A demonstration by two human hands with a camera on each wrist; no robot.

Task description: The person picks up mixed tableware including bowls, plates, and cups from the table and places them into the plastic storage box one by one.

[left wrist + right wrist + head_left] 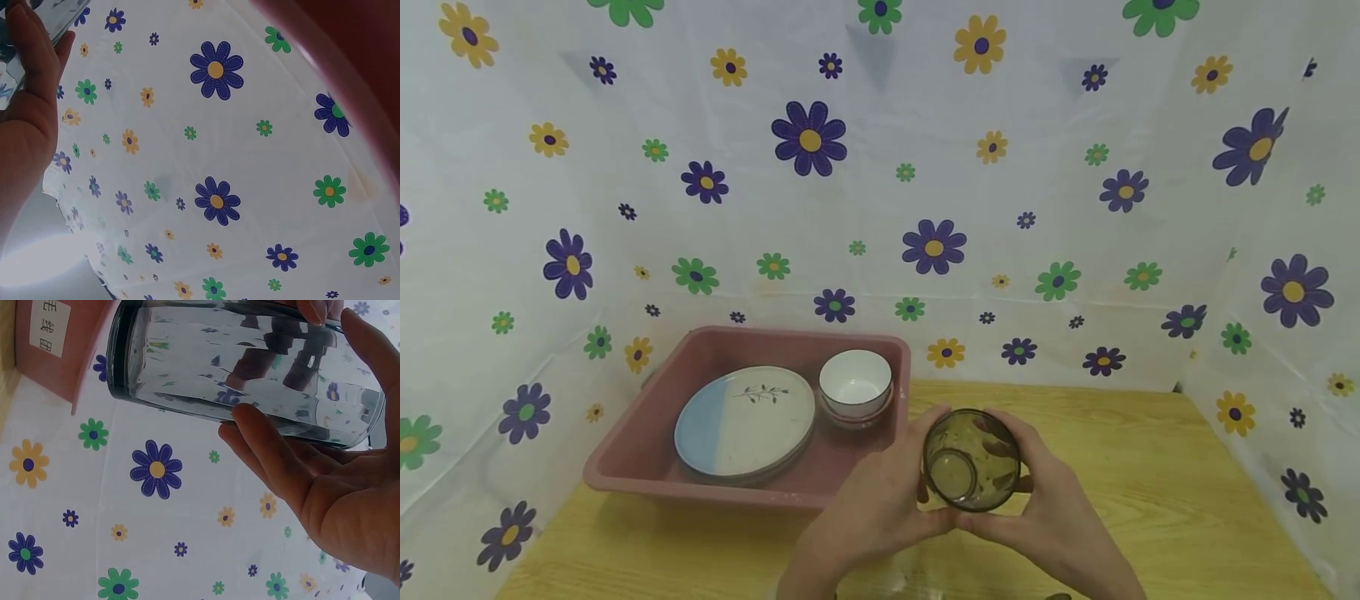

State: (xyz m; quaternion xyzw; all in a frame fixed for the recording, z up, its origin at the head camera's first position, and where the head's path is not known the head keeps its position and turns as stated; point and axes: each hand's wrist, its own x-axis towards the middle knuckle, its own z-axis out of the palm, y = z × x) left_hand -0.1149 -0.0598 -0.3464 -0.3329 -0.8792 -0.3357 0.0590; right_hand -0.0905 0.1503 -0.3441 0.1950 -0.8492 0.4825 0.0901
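Observation:
Both hands hold a tinted, see-through drinking glass (953,477) over the table, its open rim facing the head camera. My left hand (880,496) grips the glass from the left, and my right hand (1051,504) grips it from the right. The thumbs meet at the near side of the rim. In the right wrist view, the right hand's fingers (275,450) curl along the wall of the glass (187,362), whose thick base points left. Only part of the left hand (34,94) shows at the edge of the left wrist view.
A pink plastic basin (752,497) stands left of the hands on the wooden table (1157,475). Inside it lie a blue-and-white plate (745,425) and white bowls (855,379), stacked. A flower-print curtain (880,200) encloses the table.

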